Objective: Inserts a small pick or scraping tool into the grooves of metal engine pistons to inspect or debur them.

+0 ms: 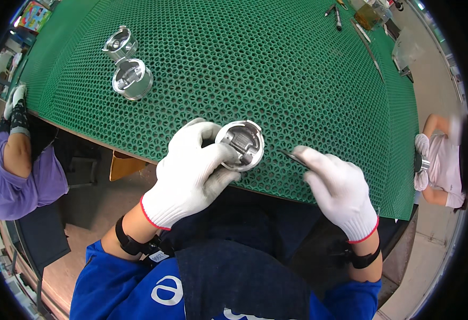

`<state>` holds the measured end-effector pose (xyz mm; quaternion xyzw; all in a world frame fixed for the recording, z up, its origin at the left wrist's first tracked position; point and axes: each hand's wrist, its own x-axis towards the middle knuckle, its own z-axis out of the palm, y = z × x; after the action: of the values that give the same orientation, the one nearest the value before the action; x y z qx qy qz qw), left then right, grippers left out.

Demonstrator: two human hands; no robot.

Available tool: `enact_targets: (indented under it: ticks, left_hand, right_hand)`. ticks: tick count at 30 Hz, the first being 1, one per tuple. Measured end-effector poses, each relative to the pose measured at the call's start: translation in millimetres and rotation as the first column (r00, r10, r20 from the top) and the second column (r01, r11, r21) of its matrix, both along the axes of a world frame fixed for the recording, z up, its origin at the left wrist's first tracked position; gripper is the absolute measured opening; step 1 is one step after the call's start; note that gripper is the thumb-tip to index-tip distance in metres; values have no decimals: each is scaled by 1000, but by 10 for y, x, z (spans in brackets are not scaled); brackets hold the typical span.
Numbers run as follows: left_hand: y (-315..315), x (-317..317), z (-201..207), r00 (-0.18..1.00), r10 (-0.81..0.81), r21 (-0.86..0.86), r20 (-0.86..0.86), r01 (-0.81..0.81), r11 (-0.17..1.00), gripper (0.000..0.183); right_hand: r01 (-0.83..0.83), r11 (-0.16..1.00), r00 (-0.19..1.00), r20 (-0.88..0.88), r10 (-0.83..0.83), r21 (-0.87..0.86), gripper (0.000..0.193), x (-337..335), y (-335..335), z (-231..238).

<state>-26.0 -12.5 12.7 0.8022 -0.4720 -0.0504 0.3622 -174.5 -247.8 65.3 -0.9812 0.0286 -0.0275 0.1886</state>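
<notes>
My left hand (191, 165), in a white knit glove, grips a silver metal piston (246, 140) near the front edge of the green mat. The piston's hollow underside faces up, its ribs and pin bosses in sight. To its right, my gloved right hand (338, 186) pinches a thin dark pointed tool (292, 157). The tip points toward the piston but stays apart from it; most of the handle is hidden in the fingers. Two more pistons stand at the far left of the mat, one piston (132, 78) nearer and another piston (120, 44) just behind it.
A green perforated mat (223, 69) covers the table. At the far right lie pens (338, 20), a long thin rod (370, 50) and a container of amber liquid (370, 16). One co-worker in purple (26, 181) sits left; another, in pale clothing (444, 160), holds a metal part at right.
</notes>
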Motion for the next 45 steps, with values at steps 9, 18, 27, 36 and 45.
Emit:
enact_targets:
  ticks: [9, 18, 27, 36, 45]
  left_hand:
    - [-9, 16, -5, 990, -18, 6, 137, 17, 1000, 31]
    - [32, 103, 178, 987, -89, 66, 136, 80, 995, 40]
    - [-19, 120, 71, 995, -58, -58, 76, 62, 996, 51]
    - [-71, 72, 2, 994, -15, -74, 110, 24, 997, 33]
    - [-127, 169, 15, 984, -14, -140, 178, 39, 989, 28]
  right_hand:
    - [-41, 986, 995, -99, 25, -164, 34, 23, 456, -64]
    - [6, 919, 982, 170, -80, 395, 40, -13, 269, -138]
    - [63, 976, 998, 7, -66, 211, 41, -222, 21, 63]
    - [-10, 938, 1000, 8, 13, -346, 32, 285, 218, -8]
    - [-22, 993, 985, -166, 41, 118, 37, 156, 411, -124]
